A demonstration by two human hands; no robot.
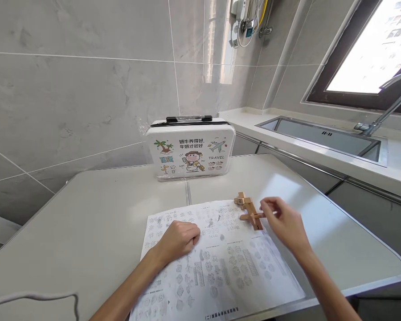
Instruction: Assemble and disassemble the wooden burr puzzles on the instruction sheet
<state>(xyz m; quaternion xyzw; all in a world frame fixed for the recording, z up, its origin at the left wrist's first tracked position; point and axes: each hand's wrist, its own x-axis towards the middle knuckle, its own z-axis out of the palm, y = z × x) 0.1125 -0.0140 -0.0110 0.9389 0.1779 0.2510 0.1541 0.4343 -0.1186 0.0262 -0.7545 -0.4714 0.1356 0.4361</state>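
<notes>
My left hand point(182, 236) rests on the printed paper sheet point(217, 267), its fingers curled into a loose fist with nothing visible in it. To its right, several notched wooden puzzle pieces point(250, 210) lie together at the sheet's upper right edge, some marked with dark characters. A short crosspiece sits over the long one. My right hand point(284, 220) is at the right end of that crosspiece, thumb and fingers bent together in a pinch around its tip. The fingers partly hide the contact.
A white case point(192, 151) with cartoon prints and a black handle stands upright against the tiled wall. A folding table point(103, 223) bears everything. On the right are a counter with a sink point(321, 136) and tap point(387, 107). A grey cord point(36, 295) lies at lower left.
</notes>
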